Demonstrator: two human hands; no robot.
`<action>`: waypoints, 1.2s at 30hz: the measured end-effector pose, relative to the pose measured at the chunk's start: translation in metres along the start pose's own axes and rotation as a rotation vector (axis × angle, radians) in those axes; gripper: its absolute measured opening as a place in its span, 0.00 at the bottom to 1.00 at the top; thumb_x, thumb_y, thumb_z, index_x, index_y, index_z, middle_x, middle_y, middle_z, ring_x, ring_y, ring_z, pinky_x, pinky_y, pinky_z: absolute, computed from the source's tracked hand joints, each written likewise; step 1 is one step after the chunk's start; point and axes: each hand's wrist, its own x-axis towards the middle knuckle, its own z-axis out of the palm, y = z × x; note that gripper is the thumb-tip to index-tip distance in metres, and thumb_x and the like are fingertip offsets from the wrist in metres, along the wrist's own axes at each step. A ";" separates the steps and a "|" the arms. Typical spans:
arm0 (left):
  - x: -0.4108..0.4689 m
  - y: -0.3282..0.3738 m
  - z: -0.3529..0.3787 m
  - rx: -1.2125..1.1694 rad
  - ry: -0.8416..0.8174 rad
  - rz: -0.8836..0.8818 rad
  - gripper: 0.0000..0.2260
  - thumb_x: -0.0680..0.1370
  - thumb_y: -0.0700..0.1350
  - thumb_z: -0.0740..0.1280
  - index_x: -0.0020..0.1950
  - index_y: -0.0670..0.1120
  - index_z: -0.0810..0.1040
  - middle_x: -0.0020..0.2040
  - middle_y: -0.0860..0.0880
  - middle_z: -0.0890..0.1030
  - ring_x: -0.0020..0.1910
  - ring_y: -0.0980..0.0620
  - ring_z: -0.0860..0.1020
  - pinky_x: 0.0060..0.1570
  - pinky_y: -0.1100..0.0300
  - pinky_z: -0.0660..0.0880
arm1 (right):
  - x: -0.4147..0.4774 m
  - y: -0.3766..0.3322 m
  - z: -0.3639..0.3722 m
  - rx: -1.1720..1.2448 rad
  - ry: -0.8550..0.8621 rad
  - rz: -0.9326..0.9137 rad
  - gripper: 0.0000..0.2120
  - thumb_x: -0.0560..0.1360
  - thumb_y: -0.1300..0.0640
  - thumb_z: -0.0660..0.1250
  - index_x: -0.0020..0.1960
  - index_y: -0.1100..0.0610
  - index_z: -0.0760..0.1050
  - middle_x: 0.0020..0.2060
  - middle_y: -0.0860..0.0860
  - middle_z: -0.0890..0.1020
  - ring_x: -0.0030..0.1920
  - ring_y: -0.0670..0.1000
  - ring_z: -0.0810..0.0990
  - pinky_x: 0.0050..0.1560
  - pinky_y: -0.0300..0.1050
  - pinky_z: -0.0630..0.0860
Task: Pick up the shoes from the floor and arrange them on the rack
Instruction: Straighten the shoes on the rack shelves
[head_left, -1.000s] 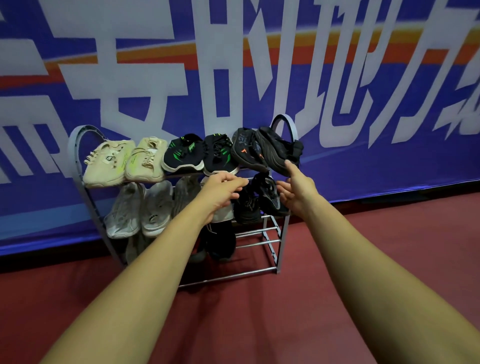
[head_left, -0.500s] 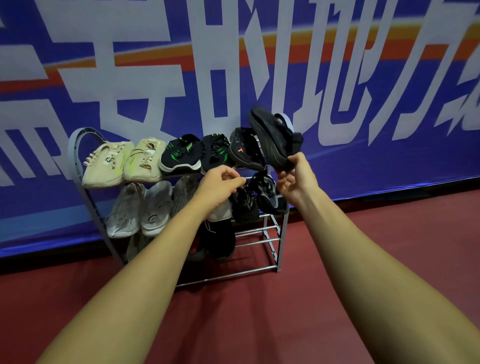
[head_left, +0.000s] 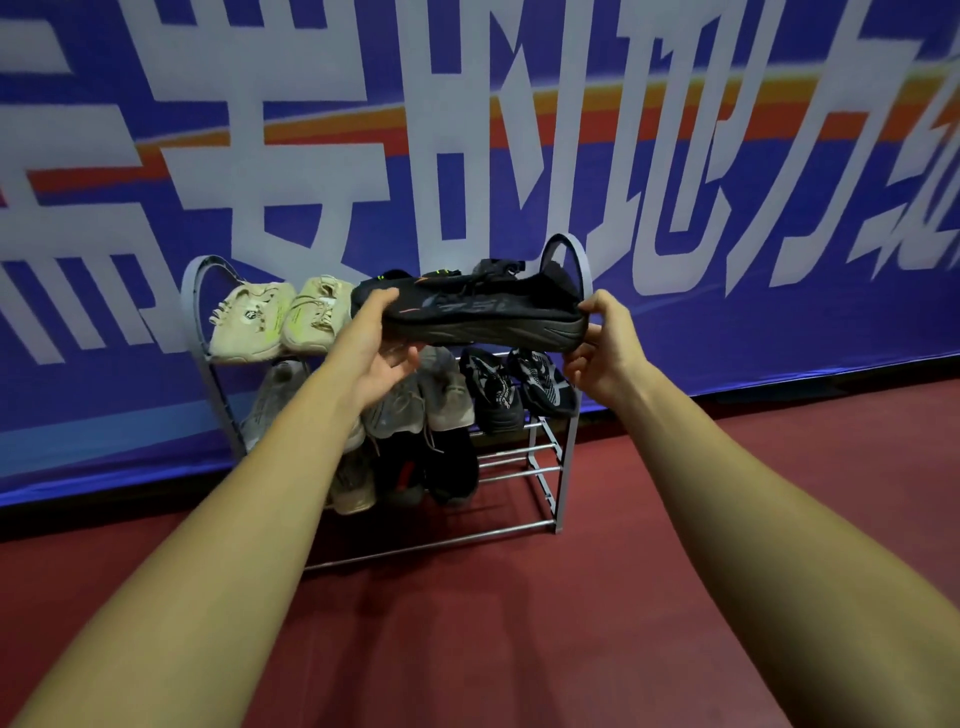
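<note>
Two bare hands hold a black mesh trainer with a thick dark sole (head_left: 467, 317) level and side-on in the air, just in front of the top shelf of a grey metal-tube shoe rack (head_left: 563, 452). It stands on a dark red floor (head_left: 519, 623) against a blue printed banner (head_left: 727, 156). The left hand (head_left: 379, 358) grips the toe end, thumb laid over the upper and fingers curled beneath the sole. The right hand (head_left: 602, 348) pinches the heel end, thumb on top and fingers under the sole's edge. The trainer spans the gap between the two hands, toe to the person's left, heel to the right, sole facing down. Holding it by both ends looks meant to keep it flat and steer it onto the top shelf, where a pair of pale beige lace-up shoes (head_left: 280, 322) fills the left side. Whatever space lies at the right end is hidden behind the trainer. Black knitted shoes (head_left: 493, 395) and worn grey ones crowd the middle shelf, with darker pairs on the tier below. With the shelves this full, the job appears close to finished, pending this trainer being set down squarely
</note>
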 end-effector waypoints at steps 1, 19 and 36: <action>-0.001 0.001 -0.003 0.019 0.012 -0.004 0.13 0.75 0.50 0.70 0.56 0.46 0.76 0.46 0.45 0.82 0.40 0.48 0.81 0.32 0.62 0.72 | -0.001 -0.002 0.000 -0.013 -0.001 -0.005 0.10 0.71 0.50 0.62 0.35 0.56 0.70 0.28 0.48 0.65 0.26 0.46 0.57 0.30 0.38 0.56; -0.020 -0.034 0.069 -0.016 -0.198 -0.222 0.03 0.76 0.41 0.70 0.44 0.45 0.77 0.35 0.48 0.81 0.34 0.54 0.76 0.29 0.68 0.65 | -0.012 -0.003 0.009 -0.007 -0.119 -0.107 0.05 0.77 0.55 0.69 0.53 0.53 0.78 0.44 0.50 0.87 0.47 0.50 0.85 0.51 0.43 0.75; 0.030 -0.061 0.116 0.300 -0.112 -0.203 0.09 0.74 0.50 0.74 0.50 0.48 0.80 0.42 0.52 0.84 0.36 0.58 0.76 0.25 0.68 0.66 | 0.039 -0.006 -0.024 0.023 0.128 -0.251 0.03 0.74 0.62 0.73 0.44 0.61 0.79 0.37 0.57 0.83 0.32 0.47 0.78 0.34 0.37 0.72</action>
